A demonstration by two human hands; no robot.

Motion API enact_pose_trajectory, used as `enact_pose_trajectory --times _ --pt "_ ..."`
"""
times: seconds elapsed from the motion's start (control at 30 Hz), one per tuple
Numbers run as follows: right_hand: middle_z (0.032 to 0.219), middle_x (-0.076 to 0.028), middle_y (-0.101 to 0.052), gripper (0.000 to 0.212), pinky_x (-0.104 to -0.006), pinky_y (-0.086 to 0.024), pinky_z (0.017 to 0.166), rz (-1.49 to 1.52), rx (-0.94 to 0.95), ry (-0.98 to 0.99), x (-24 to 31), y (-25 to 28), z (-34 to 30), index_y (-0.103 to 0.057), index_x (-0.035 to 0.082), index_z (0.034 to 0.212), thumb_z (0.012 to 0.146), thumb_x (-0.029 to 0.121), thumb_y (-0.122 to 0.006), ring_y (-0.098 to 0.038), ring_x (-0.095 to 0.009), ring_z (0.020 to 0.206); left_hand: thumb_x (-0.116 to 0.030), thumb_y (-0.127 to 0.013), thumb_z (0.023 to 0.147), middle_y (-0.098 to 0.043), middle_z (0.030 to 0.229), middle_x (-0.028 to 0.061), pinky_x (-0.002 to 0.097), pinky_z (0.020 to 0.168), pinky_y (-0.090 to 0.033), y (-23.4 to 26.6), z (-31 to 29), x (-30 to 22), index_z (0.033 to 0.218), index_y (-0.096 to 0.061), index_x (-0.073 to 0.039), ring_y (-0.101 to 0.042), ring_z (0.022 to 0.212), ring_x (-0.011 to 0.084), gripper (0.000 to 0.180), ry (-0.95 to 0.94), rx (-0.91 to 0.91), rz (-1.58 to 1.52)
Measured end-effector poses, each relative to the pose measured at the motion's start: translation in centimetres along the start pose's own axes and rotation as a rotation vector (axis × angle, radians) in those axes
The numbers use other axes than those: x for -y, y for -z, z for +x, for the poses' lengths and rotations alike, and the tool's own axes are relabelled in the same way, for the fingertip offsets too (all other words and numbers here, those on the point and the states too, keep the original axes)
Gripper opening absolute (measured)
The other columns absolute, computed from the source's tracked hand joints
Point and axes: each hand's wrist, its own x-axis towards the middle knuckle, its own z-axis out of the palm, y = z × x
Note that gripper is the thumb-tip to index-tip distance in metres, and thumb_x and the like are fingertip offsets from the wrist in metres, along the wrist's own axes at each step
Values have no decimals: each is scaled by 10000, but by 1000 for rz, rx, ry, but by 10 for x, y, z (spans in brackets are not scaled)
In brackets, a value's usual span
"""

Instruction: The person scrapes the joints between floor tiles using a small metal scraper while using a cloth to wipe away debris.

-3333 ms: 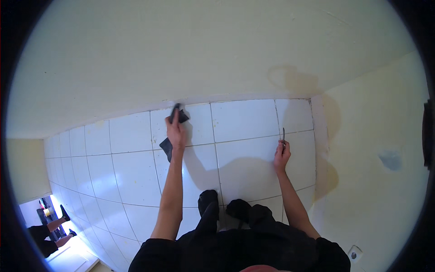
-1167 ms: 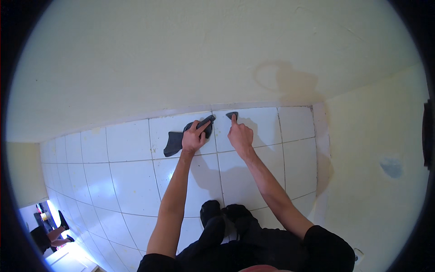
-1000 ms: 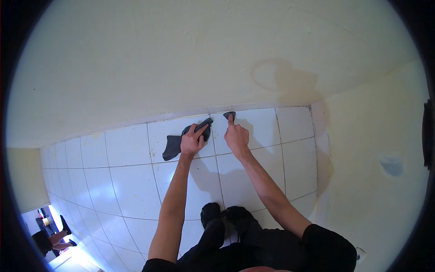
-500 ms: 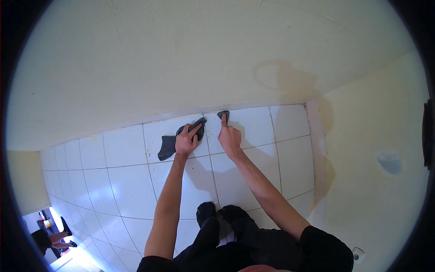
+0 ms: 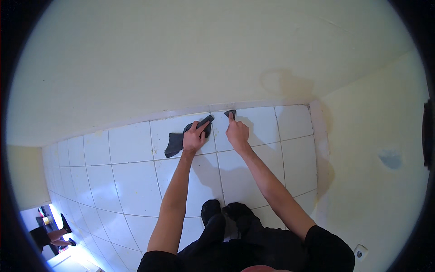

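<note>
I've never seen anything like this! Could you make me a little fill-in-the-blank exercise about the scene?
1. The left hand is on a dark cloth, which lies on the tiled ____.
2. The right hand extends its ____ finger onto a dark flared tool.
3. The tiles are ____ in colour.
4. The bluish wall patch lies to the ____ of both hands.

Missing words: floor; index; white; right.

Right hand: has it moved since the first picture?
Yes. Judged against the floor tiles, the right hand has moved left and forward, closer to the far wall.
</note>
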Motion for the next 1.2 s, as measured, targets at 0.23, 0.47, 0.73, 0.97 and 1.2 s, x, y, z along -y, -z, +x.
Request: enact_pose_trajectory --times 0.23,0.47,0.73,0.97,1.2 --pt "787 -188 -719 516 -423 -585 628 -96 150 8 10 5 14 -569 -31 1330 829 85 -611 -729 -315 701 -97 -583 797 -616 1051 131 432 674 -595 -2 1 0 1252 -680 -219 -680 819 321 481 -45 -39 11" --pt "782 -185 -719 487 -417 -588 633 -87 178 25 11 9 10 -572 -47 1293 827 88 -619 -733 -312 718 -92 -580 786 -611 1086 141 454 720 -586 2 0 3 1276 -667 -252 -671 837 342 523 30 30 1" --pt "742 -179 -718 564 -404 -586 605 -74 192 27 16 5 10 -530 -64 1354 819 90 -619 -728 -308 671 -93 -588 784 -616 1042 113 427 664 -594 -1 2 4 1249 -683 -230 -677 789 313 495 -19 -19 27" --pt "754 -182 -721 560 -396 -589 610 -68 164 14 18 1 13 -528 -85 1350 826 96 -612 -733 -304 691 -97 -584 780 -612 1066 138 453 697 -591 -3 -1 0 1279 -667 -255 -672 808 348 530 7 16 26" --pt "748 -184 -718 557 -397 -589 611 -80 172 -2 19 -1 12 -532 -88 1344 827 103 -613 -734 -302 697 -94 -587 790 -609 1078 136 458 709 -589 0 4 1 1288 -661 -260 -672 826 348 530 -1 10 12"
